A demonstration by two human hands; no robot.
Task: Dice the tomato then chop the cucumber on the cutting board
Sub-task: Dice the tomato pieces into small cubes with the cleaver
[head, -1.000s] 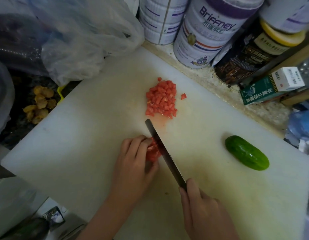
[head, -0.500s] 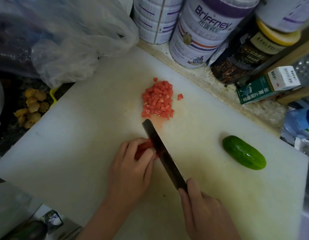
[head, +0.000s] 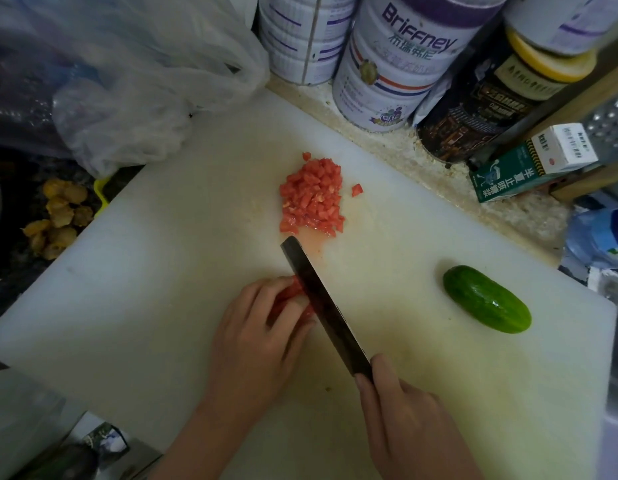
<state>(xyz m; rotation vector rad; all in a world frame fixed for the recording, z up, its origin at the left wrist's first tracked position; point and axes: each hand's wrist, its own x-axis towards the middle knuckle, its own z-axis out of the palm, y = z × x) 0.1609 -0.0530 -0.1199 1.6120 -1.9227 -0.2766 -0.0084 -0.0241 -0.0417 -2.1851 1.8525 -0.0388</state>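
Tomato piece (head: 289, 293), red and partly covered, is sitting near the middle of the cutting board (head: 162, 306), pinned under curled fingertips

Near edge of the board: the right hand (head: 404, 417) is closing its fingers fully around the handle of the knife (head: 321, 306), the handle itself being hidden inside the fist, with one finger reaching onto the base of the blade. Beside it, the left hand (head: 255, 344) is arching over the tomato piece, fingers bent and pressing down on it, the fingertips lying against the flat of the blade

Middle of the board: the dark blade is running diagonally from the right hand toward the board's far side, crossing the right face of the tomato piece. Whether the edge is touching the board cannot be told. The tip is ending in a wet pink smear

Right part of the board: the cucumber (head: 486, 299) is lying whole on its side, well apart from both hands

Far half of the board: the diced tomato pile (head: 312, 199) is sitting just beyond the knife tip, with a stray cube (head: 356, 189) lying just beside it

Beyond the board's far edge: white tins (head: 394, 64), a dark jar (head: 491, 98) with a yellow lid and a green carton (head: 529, 164) are standing on the counter. Off the far left corner, a plastic bag (head: 145, 81) is slumping over the board's edge
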